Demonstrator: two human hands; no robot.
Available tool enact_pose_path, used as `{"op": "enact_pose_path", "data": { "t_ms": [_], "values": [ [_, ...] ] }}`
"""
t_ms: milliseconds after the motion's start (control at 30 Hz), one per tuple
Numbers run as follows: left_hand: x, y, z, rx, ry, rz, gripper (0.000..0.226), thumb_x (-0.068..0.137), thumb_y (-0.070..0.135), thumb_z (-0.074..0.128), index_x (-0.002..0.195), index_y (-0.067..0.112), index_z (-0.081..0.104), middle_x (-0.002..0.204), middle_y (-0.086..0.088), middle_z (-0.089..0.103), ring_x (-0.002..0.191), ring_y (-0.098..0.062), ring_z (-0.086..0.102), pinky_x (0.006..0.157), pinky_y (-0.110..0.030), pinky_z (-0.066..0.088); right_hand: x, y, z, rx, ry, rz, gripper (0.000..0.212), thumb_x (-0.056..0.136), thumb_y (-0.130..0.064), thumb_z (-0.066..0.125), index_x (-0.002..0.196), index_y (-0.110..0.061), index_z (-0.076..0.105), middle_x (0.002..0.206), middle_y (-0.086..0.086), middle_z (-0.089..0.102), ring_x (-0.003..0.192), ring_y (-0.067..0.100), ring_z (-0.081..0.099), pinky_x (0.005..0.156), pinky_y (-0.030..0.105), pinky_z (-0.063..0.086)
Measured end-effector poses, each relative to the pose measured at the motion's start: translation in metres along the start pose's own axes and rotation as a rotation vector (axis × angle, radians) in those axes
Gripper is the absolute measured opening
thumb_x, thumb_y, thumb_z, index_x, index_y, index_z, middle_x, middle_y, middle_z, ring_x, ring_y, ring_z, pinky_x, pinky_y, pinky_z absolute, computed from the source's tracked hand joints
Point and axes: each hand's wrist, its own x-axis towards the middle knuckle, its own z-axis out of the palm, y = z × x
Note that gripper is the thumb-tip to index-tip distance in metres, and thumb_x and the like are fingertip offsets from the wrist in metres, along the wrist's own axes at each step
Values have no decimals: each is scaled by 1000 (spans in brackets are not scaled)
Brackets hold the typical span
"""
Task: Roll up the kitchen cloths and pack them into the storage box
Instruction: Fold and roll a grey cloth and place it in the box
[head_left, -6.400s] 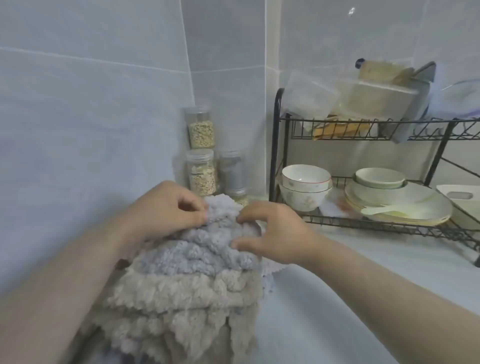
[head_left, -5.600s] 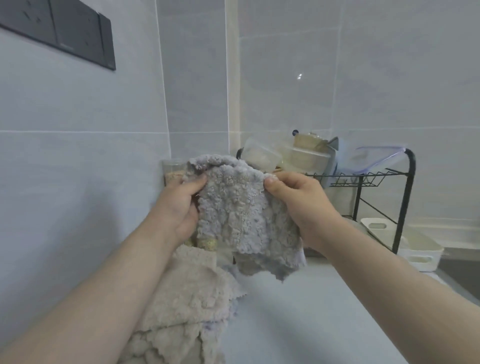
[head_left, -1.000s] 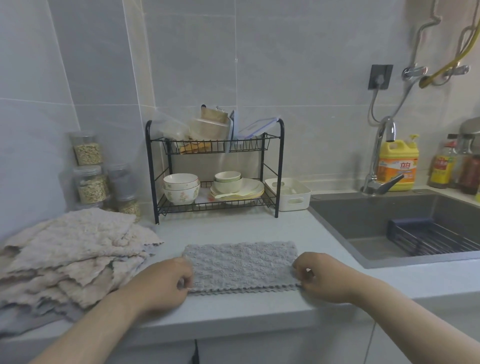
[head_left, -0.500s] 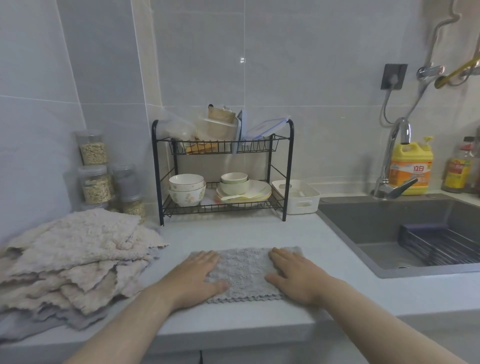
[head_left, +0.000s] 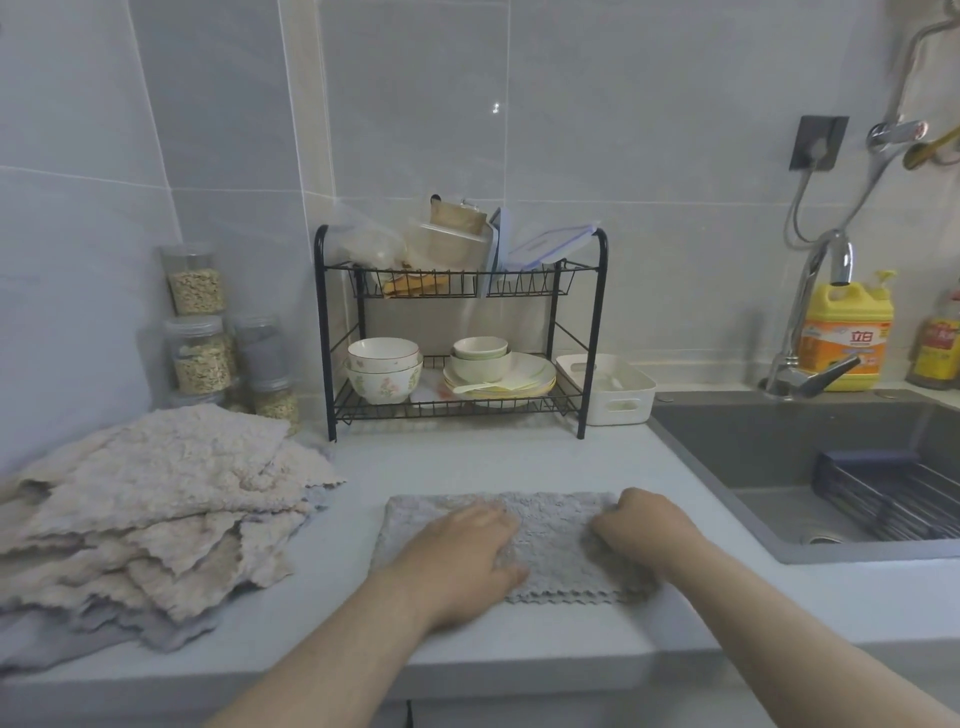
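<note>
A grey kitchen cloth (head_left: 556, 540) lies folded flat on the counter near its front edge. My left hand (head_left: 467, 551) presses on the cloth's left half with straight fingers. My right hand (head_left: 644, 525) sits at the cloth's right edge with its fingers curled into the fabric. A loose pile of beige and grey cloths (head_left: 171, 488) lies on the counter to the left. The white storage box (head_left: 618, 408) stands at the back, to the right of the dish rack; one small thing shows inside it.
A black two-tier dish rack (head_left: 592, 364) with bowls and plates stands behind the cloth. Several grain jars (head_left: 200, 353) are stacked in the left corner. A dark sink (head_left: 779, 447) with a faucet (head_left: 810, 332) and a yellow detergent bottle (head_left: 847, 332) lies to the right.
Half a second ago both hands lay flat on the cloth. My right hand has since slid to the cloth's right edge and curled its fingers. My left hand stays pressed on the cloth.
</note>
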Motion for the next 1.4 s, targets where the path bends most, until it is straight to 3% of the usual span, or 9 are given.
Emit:
{"op": "enact_pose_path", "data": {
  "t_ms": [267, 367, 500, 633, 733, 833, 1033, 1167, 1400],
  "values": [
    [6, -1, 6, 29, -126, -74, 72, 91, 65, 28, 152, 34, 4, 162, 4, -2, 148, -16, -4, 117, -35, -2, -4, -6, -18, 405, -85, -85, 32, 90, -12, 44, 120, -15, 33, 92, 15, 62, 65, 21, 50, 53, 29, 38],
    [6, 0, 2, -51, -108, -55, 69, 90, 61, 37, 151, 33, 18, 160, 3, 13, 148, -20, 8, 119, -37, 7, -10, -15, -34, 655, -97, -57, 50, 85, -7, 54, 129, -21, 34, 83, 15, 58, 53, 23, 49, 41, 25, 36],
    [15, 7, -13, -851, 243, -230, 39, 90, 53, 47, 109, 23, 62, 113, 1, 61, 106, -17, 56, 99, -34, 44, -23, -49, -48, 796, -68, -180, 49, 86, -9, 57, 129, -22, 37, 94, 11, 58, 61, 24, 58, 37, 20, 41],
    [19, 4, -40, -1697, 102, -466, 72, 88, 70, 36, 111, 6, 61, 109, -19, 68, 97, -34, 67, 75, -41, 56, -44, -90, -46, 804, -189, -357, 38, 87, -18, 60, 120, -25, 42, 93, 3, 61, 72, 17, 62, 56, 30, 56],
    [11, -5, -46, -1531, 174, -563, 38, 88, 53, 55, 96, 17, 66, 90, -6, 66, 91, -27, 64, 76, -34, 49, -54, -102, -35, 846, -330, -459, 37, 88, -20, 62, 123, -19, 52, 101, 10, 65, 72, 21, 62, 72, 39, 57],
    [9, -19, -45, -1451, 275, -583, 6, 78, 10, 66, 83, 9, 62, 77, -15, 63, 71, -27, 61, 69, -35, 47, -53, -103, -25, 878, -206, -489, 25, 92, -12, 57, 117, -15, 58, 103, 10, 66, 73, 18, 61, 73, 37, 56],
    [8, -37, -44, -1272, 284, -704, 22, 59, 12, 60, 81, 14, 56, 74, -11, 53, 66, -22, 52, 61, -35, 40, -35, -91, -2, 478, 117, -510, 30, 90, -16, 51, 118, -22, 61, 117, -6, 62, 94, 11, 59, 82, 23, 43],
    [8, -47, -43, -1085, 284, -717, 20, 59, 11, 58, 70, 16, 42, 67, -8, 41, 62, -20, 41, 59, -31, 31, -31, -94, 9, 281, 98, -610, 36, 95, -19, 47, 130, -19, 56, 135, -3, 54, 124, 15, 47, 97, 21, 33],
    [7, -64, -26, -948, 228, -752, 17, 89, 1, 49, 72, 7, 47, 61, -7, 41, 50, -18, 39, 47, -21, 29, -21, -87, 27, 200, -12, -692, 30, 96, -23, 44, 123, -25, 56, 120, -8, 53, 117, 17, 50, 93, 24, 37]
  ]
}}
